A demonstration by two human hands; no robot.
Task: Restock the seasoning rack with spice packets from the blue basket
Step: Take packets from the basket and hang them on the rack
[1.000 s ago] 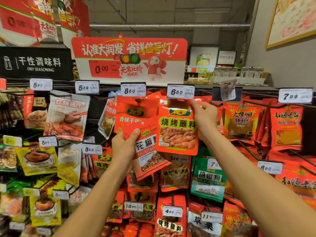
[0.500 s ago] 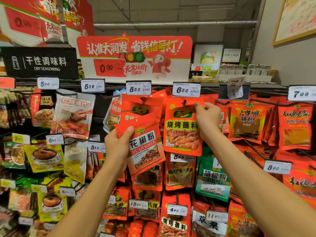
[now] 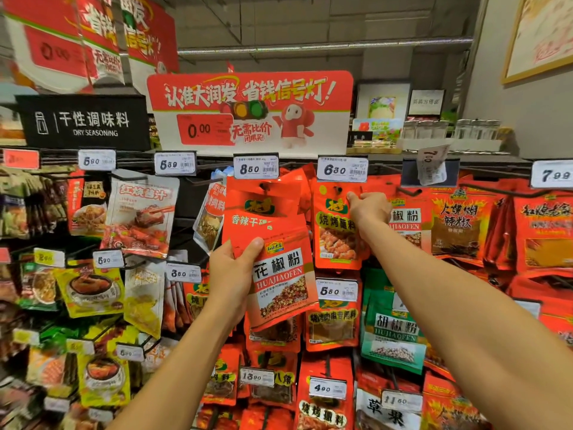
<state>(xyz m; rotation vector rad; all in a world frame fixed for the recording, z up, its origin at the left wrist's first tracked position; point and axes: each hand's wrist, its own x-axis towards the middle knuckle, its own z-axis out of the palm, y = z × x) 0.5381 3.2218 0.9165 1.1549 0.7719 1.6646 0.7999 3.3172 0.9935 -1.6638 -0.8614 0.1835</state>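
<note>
Left hand [image 3: 231, 276] of mine pinches a red pepper-powder packet [image 3: 280, 276] in front of the rack [image 3: 496, 173], while my right hand [image 3: 369, 207] grips the top of a barbecue packet [image 3: 336, 225] hanging on its hook.

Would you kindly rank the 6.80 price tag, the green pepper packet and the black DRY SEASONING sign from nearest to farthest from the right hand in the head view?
From the right hand:
1. 6.80 price tag, just above and slightly left of it.
2. Green pepper packet, lower down, beneath the forearm.
3. DRY SEASONING sign, far off at the upper left.
</note>
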